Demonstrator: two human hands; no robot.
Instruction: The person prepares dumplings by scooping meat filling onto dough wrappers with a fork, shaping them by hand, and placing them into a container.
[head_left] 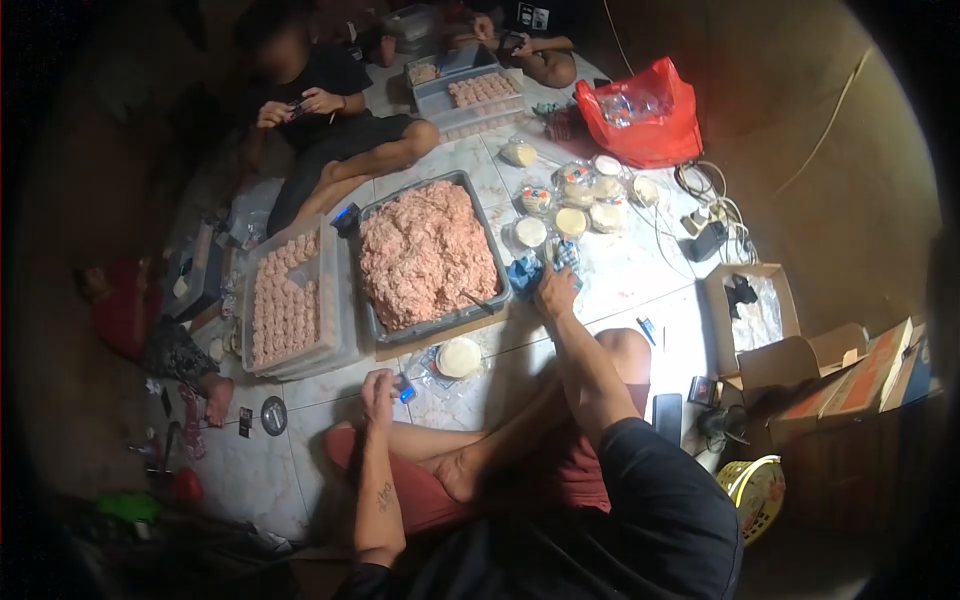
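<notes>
Reaching forward, right hand (557, 293) was beside a blue cloth (524, 277) near the tub (432, 329) of pink mixture (425, 250), grip indiscernible | left hand (379, 398) was at a small blue object (404, 390), grip indiscernible | pale discs (459, 357) lay near the tub.

The right arm (588, 375) reaches forward from a bent elbow, the right hand (556, 294) lowered, its grip hard to make out. The left forearm (379, 500), marked by a tattoo (385, 497), leads to a loosely curled left hand (378, 400).
</notes>
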